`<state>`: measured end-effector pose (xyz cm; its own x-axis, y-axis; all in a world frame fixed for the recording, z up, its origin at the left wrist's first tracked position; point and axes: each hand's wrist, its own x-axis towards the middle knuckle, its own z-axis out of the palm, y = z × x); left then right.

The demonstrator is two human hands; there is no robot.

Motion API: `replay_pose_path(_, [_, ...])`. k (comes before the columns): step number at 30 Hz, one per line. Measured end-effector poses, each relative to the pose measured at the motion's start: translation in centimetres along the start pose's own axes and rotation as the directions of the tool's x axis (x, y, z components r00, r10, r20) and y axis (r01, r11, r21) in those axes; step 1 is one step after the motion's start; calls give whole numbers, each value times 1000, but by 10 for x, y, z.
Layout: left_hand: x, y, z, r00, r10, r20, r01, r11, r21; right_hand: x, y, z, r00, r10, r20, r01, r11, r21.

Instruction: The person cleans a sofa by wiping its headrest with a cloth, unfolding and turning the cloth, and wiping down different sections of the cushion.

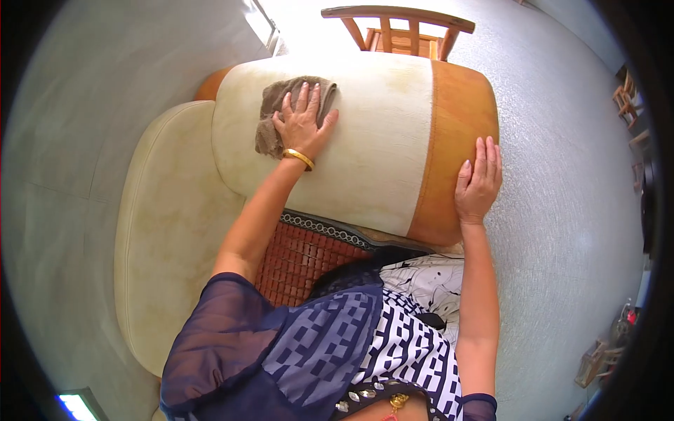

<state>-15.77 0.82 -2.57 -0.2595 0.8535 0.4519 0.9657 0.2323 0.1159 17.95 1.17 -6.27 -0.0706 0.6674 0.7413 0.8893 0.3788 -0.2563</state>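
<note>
My left hand (304, 121), with a gold bangle at its wrist, lies spread on a folded brown cloth (270, 140). The cloth rests flat on the cream top of a sofa armrest (372, 140), toward its left side. My right hand (480, 181) lies on the armrest's orange-brown end panel (460, 105), near the right edge, with its fingers stretched out and no object in it. Both palms face down and are hidden.
A cream sofa backrest (175, 224) stands at the left beside the wall. Below the armrest lies a reddish-brown tiled seat mat (298, 259). A wooden chair (400, 38) is beyond the armrest. Grey floor (562, 210) extends to the right.
</note>
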Motion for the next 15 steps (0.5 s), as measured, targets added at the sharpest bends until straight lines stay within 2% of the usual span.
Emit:
replay_pose_path(6, [-10, 65, 0, 980, 200, 22, -198, 978, -58, -1, 2, 0, 1000, 13, -11, -13, 1000, -14])
replay_pose_path(8, [-13, 84, 1, 975, 221, 19, -220, 974, -52, -2, 3, 1, 1000, 22, 8, -22, 1000, 1])
replay_pose_path(15, [-23, 146, -3, 907, 421, 22, -418, 905, -82, 0, 7, 1, 1000, 29, -2, -29, 999, 26])
